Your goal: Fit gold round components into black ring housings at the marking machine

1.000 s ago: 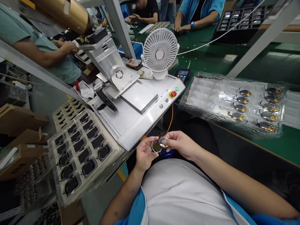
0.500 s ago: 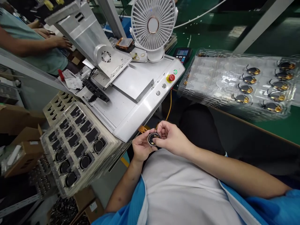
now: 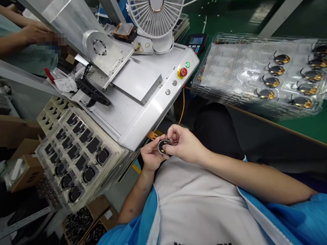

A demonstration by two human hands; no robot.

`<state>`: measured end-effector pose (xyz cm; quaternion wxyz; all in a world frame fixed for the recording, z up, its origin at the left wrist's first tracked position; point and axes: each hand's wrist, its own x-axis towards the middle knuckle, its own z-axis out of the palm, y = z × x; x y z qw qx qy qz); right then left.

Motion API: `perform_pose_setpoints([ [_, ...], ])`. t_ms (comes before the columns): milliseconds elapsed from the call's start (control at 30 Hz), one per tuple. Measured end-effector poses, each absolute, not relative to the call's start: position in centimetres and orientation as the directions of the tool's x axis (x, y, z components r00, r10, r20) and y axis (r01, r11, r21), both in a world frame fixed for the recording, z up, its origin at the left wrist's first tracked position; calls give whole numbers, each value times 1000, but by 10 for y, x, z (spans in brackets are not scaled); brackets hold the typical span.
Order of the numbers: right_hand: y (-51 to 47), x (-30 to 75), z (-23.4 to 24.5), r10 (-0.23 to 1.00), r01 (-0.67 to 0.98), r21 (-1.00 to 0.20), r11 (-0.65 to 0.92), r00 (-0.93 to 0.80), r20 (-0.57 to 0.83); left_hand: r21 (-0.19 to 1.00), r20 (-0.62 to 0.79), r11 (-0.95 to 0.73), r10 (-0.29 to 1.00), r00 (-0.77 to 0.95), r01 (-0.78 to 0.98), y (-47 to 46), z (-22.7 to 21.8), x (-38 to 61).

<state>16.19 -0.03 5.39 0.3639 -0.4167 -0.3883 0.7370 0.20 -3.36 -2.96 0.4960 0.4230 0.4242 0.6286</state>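
Close to my body, my left hand (image 3: 152, 154) grips the edge of a round watch case (image 3: 161, 147), with the thumb on its near-left rim and fingers beneath. The case has a silver rim and a black inside with small gold-coloured bits. My right hand (image 3: 184, 144) is closed at its right side. Its thumb presses onto the inner face while the other fingers curl at the rim; whether they also pinch a small part is hidden. Left of the machine, a tray (image 3: 88, 154) carries black round cases and dark pieces in its pockets.
Ahead stands a white machine (image 3: 153, 112) with a red stop button (image 3: 183, 72) and a fan (image 3: 163, 41). To the right, stacked clear trays (image 3: 230, 73) carry round black parts with gold backs. Cardboard boxes (image 3: 108, 217) are at lower left. Another person's hand (image 3: 35, 32) shows at upper left.
The view has shifted, so the machine and trays sit higher and further left. Both hands stay on the watch case, which now lies flatter and shows more of its inside.
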Motion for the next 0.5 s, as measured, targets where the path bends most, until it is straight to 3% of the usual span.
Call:
perform_pose_setpoints([
  [167, 4, 161, 48, 833, -270, -825, -496, -417, -364, 947, 121, -166, 977, -174, -273, -35, -37, 1],
  [367, 10, 170, 37, 697, -82, -775, -626, -505, -510, 945, 143, -194, 970, -199, -263, -37, -38, 3],
  [500, 8, 171, 30, 706, -129, -768, -627, -512, -490, 958, 174, -200, 975, -138, -205, -38, -31, 3],
])
